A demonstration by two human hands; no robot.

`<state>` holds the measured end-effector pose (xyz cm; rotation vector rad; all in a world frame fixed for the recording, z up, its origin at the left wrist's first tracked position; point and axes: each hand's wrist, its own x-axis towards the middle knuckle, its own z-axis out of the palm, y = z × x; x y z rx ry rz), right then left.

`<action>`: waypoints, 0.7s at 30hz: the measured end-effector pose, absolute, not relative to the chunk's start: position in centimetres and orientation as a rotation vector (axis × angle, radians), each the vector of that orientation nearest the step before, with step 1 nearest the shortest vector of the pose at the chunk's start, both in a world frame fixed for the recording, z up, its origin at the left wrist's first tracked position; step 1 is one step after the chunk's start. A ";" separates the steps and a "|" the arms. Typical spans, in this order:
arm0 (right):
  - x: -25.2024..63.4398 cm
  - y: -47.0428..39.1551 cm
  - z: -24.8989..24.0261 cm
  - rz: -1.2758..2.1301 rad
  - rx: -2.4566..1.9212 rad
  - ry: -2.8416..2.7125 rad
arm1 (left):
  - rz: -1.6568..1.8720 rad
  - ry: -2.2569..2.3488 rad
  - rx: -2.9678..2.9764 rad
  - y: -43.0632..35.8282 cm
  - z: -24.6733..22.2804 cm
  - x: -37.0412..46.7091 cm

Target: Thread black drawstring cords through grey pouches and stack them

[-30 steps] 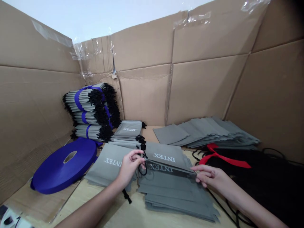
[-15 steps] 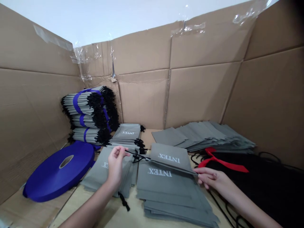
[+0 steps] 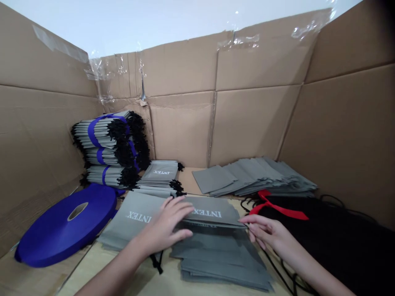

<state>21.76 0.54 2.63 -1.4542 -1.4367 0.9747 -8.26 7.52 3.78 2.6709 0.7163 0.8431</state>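
Observation:
My right hand (image 3: 261,232) is closed in a pinch at the right corner of a grey drawstring pouch (image 3: 228,205) with white INTEX lettering. This pouch is raised a little above a pile of similar grey pouches (image 3: 216,246). Over the held pouch's left end, my left hand (image 3: 173,222) is open, its fingers stretched and the thumb apart. Left of it, another pile of INTEX pouches (image 3: 123,222) lies on the table, with a black cord end (image 3: 158,263) hanging out at its front. The left hand hides the held pouch's left edge and its cord.
A roll of blue strap (image 3: 55,234) lies at the left. Behind it stand bundled pouches (image 3: 100,139), and finished pouches (image 3: 162,172) are stacked beside them. Plain grey pieces (image 3: 253,176) lie at the back right. Black cords (image 3: 333,242) with a red tie (image 3: 280,207) are at the right. Cardboard walls (image 3: 182,123) enclose the table.
My left hand has let go of the black cord it was pinching, opened, and moved right and down over the pouch's left end. My right hand keeps its pinch. The view has shifted slightly.

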 end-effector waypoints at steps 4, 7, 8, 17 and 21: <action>21.6 0.0 3.1 0.979 -1.413 -1.461 | 0.695 0.773 2.869 6.9 2.8 -7.4; 22.4 0.0 3.4 0.926 -1.415 -1.461 | 0.674 0.837 2.886 6.8 2.5 -7.5; 22.8 0.0 3.4 0.907 -1.415 -1.465 | 0.663 0.862 2.880 6.8 2.5 -7.5; 25.9 0.5 3.2 0.710 -1.437 -1.512 | 0.539 0.994 2.858 7.2 1.9 -7.5; 27.5 0.6 3.4 0.620 -1.529 -1.538 | 0.501 1.026 2.755 7.6 1.8 -7.7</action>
